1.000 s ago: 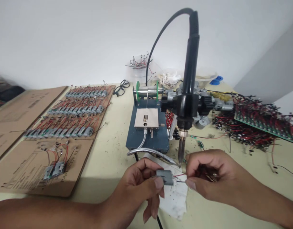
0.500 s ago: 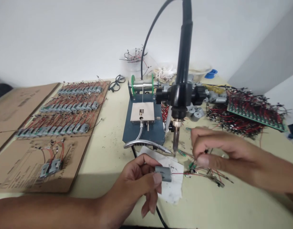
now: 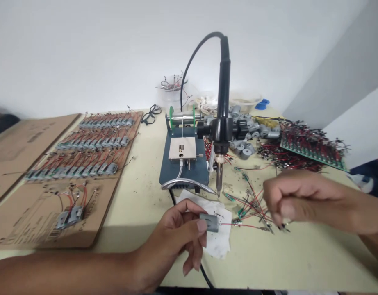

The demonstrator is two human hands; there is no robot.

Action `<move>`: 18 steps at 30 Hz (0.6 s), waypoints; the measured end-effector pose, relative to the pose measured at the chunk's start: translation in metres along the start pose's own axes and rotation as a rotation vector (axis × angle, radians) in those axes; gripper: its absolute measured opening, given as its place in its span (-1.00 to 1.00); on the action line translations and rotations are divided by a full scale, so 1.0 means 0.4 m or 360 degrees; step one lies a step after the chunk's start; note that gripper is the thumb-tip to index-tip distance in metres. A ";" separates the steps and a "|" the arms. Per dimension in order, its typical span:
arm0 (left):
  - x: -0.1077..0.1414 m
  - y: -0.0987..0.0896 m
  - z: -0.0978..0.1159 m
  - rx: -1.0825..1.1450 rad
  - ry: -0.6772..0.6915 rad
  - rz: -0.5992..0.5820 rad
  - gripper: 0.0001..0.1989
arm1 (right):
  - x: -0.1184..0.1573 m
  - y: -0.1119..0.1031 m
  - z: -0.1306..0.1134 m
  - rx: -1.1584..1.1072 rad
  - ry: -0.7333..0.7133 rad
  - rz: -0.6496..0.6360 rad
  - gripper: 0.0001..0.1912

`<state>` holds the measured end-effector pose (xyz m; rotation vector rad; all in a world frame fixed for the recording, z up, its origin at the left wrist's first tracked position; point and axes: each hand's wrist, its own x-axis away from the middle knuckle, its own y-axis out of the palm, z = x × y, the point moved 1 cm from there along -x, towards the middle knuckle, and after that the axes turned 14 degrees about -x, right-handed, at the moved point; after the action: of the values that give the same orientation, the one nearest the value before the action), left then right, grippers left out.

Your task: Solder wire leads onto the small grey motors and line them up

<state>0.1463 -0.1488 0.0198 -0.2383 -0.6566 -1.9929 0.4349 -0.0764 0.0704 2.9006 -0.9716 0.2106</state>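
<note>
My left hand (image 3: 183, 235) grips a small grey motor (image 3: 210, 222) between thumb and fingers, low over a white paper sheet (image 3: 218, 245). From the motor's right end a red wire (image 3: 247, 225) runs towards a loose heap of wired boards. Just above the motor and to its right is the tip of a soldering iron (image 3: 219, 180) in a stand. My right hand (image 3: 287, 203) is closed in a pinch beside the small green circuit boards (image 3: 242, 212) with red and black wires. Dark wire ends show under its fingertips; what it pinches is blurred.
A solder feeder (image 3: 183, 148) with a green-rimmed spool stands behind the paper. On the left, cardboard (image 3: 84, 229) carries rows of wired motors (image 3: 75, 172). Bare motors (image 3: 244, 150) and a green panel of wired boards (image 3: 312, 153) lie at the back right. Black glasses (image 3: 150, 114) rest further back.
My right hand has moved right and slightly down, away from the green boards, uncovering more of the wire heap. My left hand still holds the motor in nearly the same place. The view has shifted slightly.
</note>
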 end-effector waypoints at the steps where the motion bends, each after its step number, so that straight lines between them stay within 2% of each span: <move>1: -0.001 0.000 0.000 -0.0002 -0.0011 0.0015 -0.67 | -0.006 0.015 0.001 0.0081 0.0034 -0.0033 -0.62; 4: -0.004 -0.002 0.000 0.0007 -0.0020 0.0025 -0.65 | -0.027 0.048 0.006 0.0384 0.0172 0.0032 -0.62; 6: -0.006 -0.004 0.000 -0.0002 -0.0018 0.0023 -0.65 | -0.037 0.060 0.008 0.0461 0.0229 0.0105 -0.59; 12: -0.010 -0.005 0.007 0.0008 0.0001 0.0052 -0.70 | -0.046 0.072 0.019 0.0411 0.0298 0.0147 -0.66; 18: -0.011 -0.008 0.003 0.0031 0.0012 -0.0002 -0.71 | -0.066 0.087 0.051 0.0231 0.0172 0.0120 -0.70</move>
<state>0.1457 -0.1436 0.0180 -0.2187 -0.6714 -1.9865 0.3951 -0.0908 0.0470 2.9460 -1.0917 0.4563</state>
